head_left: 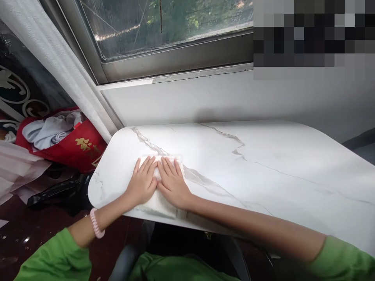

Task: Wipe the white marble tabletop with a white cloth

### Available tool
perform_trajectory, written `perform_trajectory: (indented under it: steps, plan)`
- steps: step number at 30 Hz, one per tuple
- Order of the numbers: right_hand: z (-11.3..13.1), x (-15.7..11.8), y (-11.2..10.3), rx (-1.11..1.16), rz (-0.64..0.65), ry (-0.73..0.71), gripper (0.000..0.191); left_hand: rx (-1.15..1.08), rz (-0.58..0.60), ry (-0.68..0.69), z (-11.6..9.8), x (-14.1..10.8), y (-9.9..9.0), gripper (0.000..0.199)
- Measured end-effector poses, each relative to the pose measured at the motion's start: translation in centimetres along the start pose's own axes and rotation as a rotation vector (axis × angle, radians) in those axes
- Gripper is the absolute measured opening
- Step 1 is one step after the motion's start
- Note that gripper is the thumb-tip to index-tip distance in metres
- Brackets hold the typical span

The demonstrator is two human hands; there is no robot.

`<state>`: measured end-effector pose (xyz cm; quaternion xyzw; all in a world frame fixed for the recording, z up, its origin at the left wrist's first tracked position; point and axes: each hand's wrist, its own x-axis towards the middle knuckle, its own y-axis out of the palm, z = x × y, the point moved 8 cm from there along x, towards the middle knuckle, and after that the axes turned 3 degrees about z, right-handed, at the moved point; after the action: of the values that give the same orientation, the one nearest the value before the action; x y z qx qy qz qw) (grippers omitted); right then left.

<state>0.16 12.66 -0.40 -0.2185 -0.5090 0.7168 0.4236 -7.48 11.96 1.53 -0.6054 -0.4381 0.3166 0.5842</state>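
Note:
A white cloth (164,207) lies on the white marble-patterned table (281,156), near its front edge and left of the middle. Flat on the cloth rests my left hand (142,181), fingers stretched out and pointing away from me. Beside it my right hand (172,181) also presses flat on the cloth, its fingers slightly spread. The two hands touch or nearly touch at the thumbs and index fingers. Neither hand grips the cloth. A pink coiled band (96,223) circles my left wrist.
A wall and a window (175,27) stand behind the table. To the left hangs a white curtain (58,50), beside a red bag (64,146) filled with pale cloth (52,130). A black bag (64,193) is below it, left of the table's rounded corner.

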Motion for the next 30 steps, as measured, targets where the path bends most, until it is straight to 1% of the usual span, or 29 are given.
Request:
perform_trajectory:
  steps: [2,3,5,7,10,14,17,20,23,25,27,30]
  plan:
    - [1.5,-1.5,0.5,0.050,0.048,-0.029,0.065,0.000,-0.001,-0.016,-0.7,-2.4,-0.4,0.049]
    - [2.0,-1.9,0.7,0.065,0.065,-0.036,0.066,0.000,0.001,-0.027,-0.8,-3.1,-0.5,0.049]
    - [2.6,-2.0,0.8,0.078,0.084,-0.044,0.066,-0.008,0.007,-0.046,-0.5,-3.8,-0.4,0.049]
    - [2.7,-1.0,0.8,0.070,0.079,-0.056,0.065,-0.023,0.010,-0.064,0.5,-3.4,-0.3,0.050]
    - [2.2,2.4,0.8,0.021,0.058,-0.107,0.064,-0.043,-0.008,-0.108,3.4,-1.3,-0.2,0.050]
    - [0.6,9.0,0.8,-0.052,0.025,-0.153,0.065,-0.041,-0.008,-0.153,8.3,3.6,-0.4,0.049]
    - [-1.1,13.7,0.6,-0.069,-0.029,-0.084,0.064,-0.050,-0.011,-0.142,11.6,7.8,-0.5,0.047]
    - [-2.7,17.4,0.6,-0.075,-0.056,-0.002,0.062,-0.059,-0.029,-0.086,14.0,11.4,-0.6,0.044]
    - [-3.8,20.0,0.5,-0.082,-0.078,0.033,0.061,-0.062,-0.038,-0.044,15.8,14.2,-0.4,0.044]
    - [-4.2,21.2,0.4,-0.090,-0.100,0.040,0.060,-0.068,-0.038,-0.034,16.7,15.4,-0.2,0.043]
    - [-4.5,21.8,0.3,-0.100,-0.122,0.035,0.059,-0.078,-0.042,-0.036,17.3,16.0,-0.1,0.042]
    - [-4.5,22.0,0.2,-0.114,-0.141,0.018,0.058,-0.092,-0.063,-0.035,17.5,16.0,-0.1,0.041]
